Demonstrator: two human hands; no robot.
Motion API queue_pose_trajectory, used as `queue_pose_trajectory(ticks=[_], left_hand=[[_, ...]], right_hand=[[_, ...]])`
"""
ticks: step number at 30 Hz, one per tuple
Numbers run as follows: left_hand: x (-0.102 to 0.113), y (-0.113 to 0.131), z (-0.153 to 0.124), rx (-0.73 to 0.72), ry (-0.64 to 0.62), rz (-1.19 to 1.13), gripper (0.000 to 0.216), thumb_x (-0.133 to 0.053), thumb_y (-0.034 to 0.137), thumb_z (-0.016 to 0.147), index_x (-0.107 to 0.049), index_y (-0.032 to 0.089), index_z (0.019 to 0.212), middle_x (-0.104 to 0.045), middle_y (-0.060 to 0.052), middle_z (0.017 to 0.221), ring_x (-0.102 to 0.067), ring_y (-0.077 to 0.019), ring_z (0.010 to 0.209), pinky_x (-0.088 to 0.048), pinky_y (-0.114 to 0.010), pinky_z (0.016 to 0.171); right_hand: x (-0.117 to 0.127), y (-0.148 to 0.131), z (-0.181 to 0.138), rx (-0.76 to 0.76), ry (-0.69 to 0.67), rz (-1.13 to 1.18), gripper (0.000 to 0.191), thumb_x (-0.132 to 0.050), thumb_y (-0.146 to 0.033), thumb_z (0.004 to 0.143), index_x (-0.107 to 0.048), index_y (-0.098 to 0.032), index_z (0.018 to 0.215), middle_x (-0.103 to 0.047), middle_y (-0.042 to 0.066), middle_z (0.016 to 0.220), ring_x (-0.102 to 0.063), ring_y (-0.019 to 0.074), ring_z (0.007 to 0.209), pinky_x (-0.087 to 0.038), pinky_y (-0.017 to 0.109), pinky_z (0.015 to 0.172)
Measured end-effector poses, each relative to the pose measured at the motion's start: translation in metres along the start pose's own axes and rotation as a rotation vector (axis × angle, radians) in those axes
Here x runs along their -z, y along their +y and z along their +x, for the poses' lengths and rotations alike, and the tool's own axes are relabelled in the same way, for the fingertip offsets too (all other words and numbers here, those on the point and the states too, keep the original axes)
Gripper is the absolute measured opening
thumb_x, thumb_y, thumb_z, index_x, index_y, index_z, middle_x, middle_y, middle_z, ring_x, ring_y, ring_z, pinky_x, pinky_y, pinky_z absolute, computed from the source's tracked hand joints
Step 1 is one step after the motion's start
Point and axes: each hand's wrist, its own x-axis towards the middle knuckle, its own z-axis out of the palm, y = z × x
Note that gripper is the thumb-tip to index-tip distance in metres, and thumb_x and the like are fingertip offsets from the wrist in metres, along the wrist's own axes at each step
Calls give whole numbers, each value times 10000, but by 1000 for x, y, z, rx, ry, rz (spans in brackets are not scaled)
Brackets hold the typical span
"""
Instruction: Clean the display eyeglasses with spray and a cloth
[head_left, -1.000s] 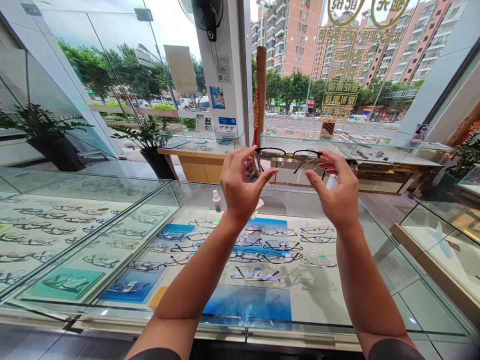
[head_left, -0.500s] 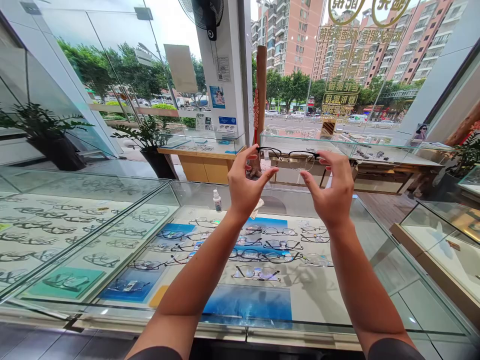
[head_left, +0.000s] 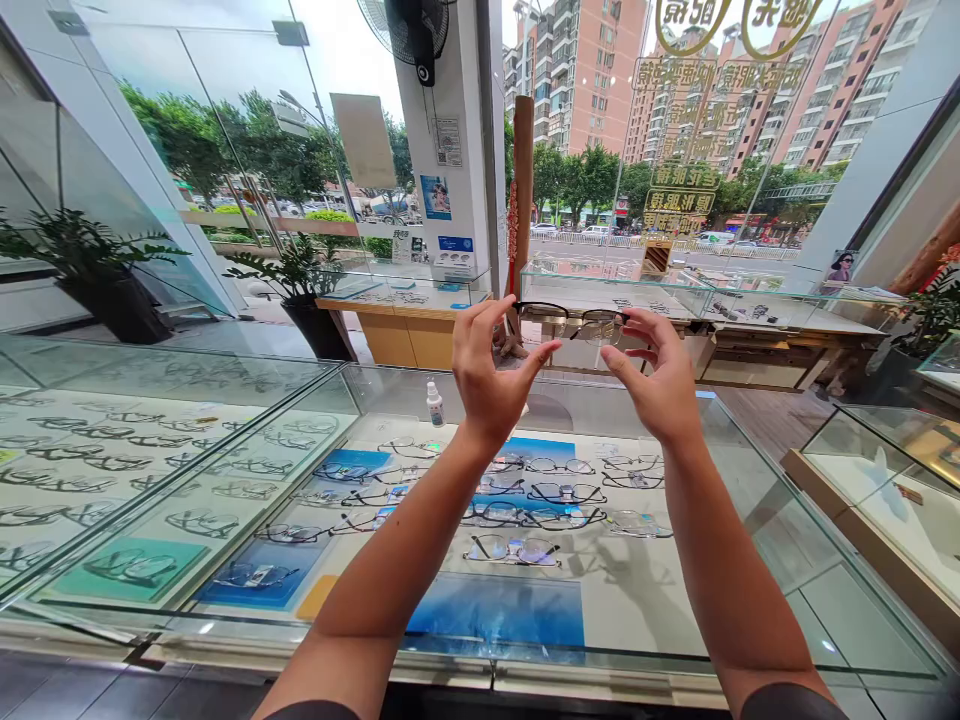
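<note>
I hold a pair of black-rimmed glasses (head_left: pixel 577 320) up in front of me, above a glass display counter (head_left: pixel 750 470). My left hand (head_left: pixel 491 375) pinches the frame's left end with its fingertips. My right hand (head_left: pixel 652 380) pinches the right end the same way. The lenses face away from me, toward the window. Both forearms reach up from the bottom of the view.
Inside the counter lie several rows of eyeglasses (head_left: pixel 540 495) on white and blue mats. A small spray bottle (head_left: pixel 434 402) stands on the counter's far side. Another glass case (head_left: pixel 112 430) runs along the left. Potted plants (head_left: pixel 300 280), a pillar (head_left: pixel 450 140) and more counters stand beyond.
My hands have drawn closer together and shifted slightly left, with the glasses tilting flatter and looking narrower between my fingertips.
</note>
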Motion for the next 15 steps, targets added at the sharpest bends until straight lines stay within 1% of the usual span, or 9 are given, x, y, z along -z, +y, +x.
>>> queue_pose_trajectory(ticks=[2,4,6,9,11,15], left_hand=[[1,1,0,-20,12,22,664,-950,503,784,-687,241,1334,-713,-89,1231,-705,-279,1149,-596,-448,984],[2,3,1,-19,13,31,673,-949,512,782,-682,240,1337,-708,-89,1231,-704,-280,1150,-595,-451,987],[2,3,1,-16,1,27,683,-943,527,783,-674,240,1342,-706,-90,1236,-707,-276,1133,-598,-448,970],[3,3,2,-23,-16,-12,684,-936,523,795,-659,241,1353,-708,-90,1236,-714,-257,1078,-605,-417,907],[2,2,3,-39,-12,-46,667,-933,507,805,-657,245,1353,-715,-88,1231,-716,-249,1078,-604,-391,879],[-1,-4,1,-85,-7,-75,645,-928,496,815,-651,262,1349,-729,-81,1261,-700,-258,1191,-602,-379,912]], right_hand=[[-1,4,1,-48,-26,86,492,-820,-433,902,-666,-324,1357,-724,75,1370,-679,290,1280,-614,475,982],[-3,7,2,-81,-27,173,451,-815,-444,914,-685,-324,1330,-740,71,1342,-684,281,1281,-606,484,1030],[-4,7,3,-118,6,257,379,-796,-468,937,-719,-318,1276,-761,64,1302,-700,270,1260,-593,498,1075],[-5,7,4,-152,102,341,294,-778,-504,957,-775,-308,1176,-789,47,1220,-732,251,1189,-581,499,1099],[-5,6,4,-134,164,364,256,-777,-503,965,-802,-306,1126,-798,39,1181,-743,234,1147,-585,476,1086],[-5,-1,4,-38,267,326,198,-790,-448,963,-818,-289,1078,-810,34,1129,-753,216,1090,-612,429,1020]])
